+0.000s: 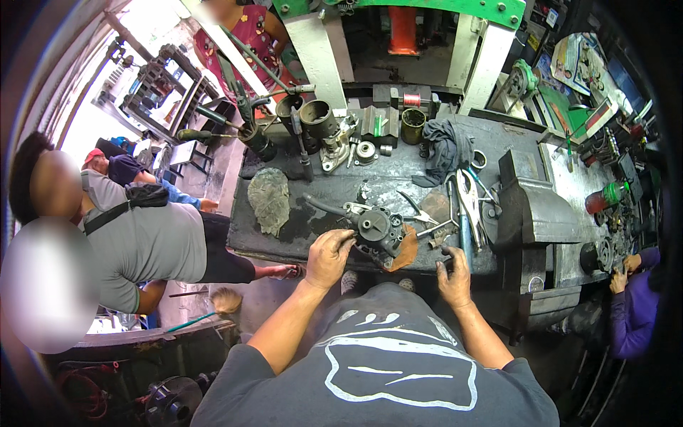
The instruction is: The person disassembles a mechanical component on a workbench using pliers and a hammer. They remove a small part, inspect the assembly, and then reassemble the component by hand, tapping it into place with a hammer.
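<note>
A dark metal pump-like housing [374, 228] with a round top and a hose at its left lies at the bench's near edge, on a brown scrap [403, 252]. My left hand [329, 257] is at its left side, thumb and fingers closed on something dark there that I cannot make out. To the right of the housing, my right hand [452, 276] is raised with curled fingers; what they hold, if anything, is too small to name. Pliers [417, 208], long locking pliers [469, 206] and a T-handled tool [437, 228] lie near it.
The dark bench [249, 243] carries a rag [445, 149], cylindrical parts [316, 117] and a worn flat piece [269, 203]. A bulky metal vise-like block [533, 206] stands right. People are at left [142, 249], back left [238, 50] and farther back [124, 171]; another's hands [626, 274] work at right.
</note>
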A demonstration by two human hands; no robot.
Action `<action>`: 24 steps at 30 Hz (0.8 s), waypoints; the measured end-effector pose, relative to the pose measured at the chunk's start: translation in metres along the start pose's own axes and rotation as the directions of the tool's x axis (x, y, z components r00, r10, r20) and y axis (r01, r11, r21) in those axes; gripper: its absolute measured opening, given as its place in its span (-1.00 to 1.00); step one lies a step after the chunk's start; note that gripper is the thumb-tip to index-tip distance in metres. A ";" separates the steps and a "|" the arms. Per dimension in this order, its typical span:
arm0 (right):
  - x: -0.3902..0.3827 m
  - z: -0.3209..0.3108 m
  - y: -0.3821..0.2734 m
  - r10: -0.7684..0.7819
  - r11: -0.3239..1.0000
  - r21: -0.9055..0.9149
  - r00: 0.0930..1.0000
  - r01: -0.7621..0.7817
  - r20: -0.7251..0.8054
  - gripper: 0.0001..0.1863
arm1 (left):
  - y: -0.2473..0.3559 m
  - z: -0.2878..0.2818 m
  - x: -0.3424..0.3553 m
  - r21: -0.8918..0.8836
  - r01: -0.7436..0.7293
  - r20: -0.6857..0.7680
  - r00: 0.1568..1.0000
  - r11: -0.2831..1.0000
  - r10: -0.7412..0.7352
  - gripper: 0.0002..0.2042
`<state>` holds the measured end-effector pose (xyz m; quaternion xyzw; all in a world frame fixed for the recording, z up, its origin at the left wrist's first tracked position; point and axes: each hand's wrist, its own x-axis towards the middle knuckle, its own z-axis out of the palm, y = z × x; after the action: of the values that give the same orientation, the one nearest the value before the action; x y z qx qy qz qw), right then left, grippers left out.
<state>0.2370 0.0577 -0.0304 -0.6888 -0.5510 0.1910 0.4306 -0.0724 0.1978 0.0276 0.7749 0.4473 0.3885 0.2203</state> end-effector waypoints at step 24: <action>-0.022 0.024 0.039 -0.056 0.998 -0.014 0.998 0.056 0.003 -0.58 | -0.033 0.024 -0.002 -0.019 -0.128 -0.012 0.992 0.992 0.128 -0.83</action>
<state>0.2355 0.0456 -0.0795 -0.6758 -0.5721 0.1757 0.4302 -0.0709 0.2129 -0.0106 0.7977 0.3940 0.4105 0.1999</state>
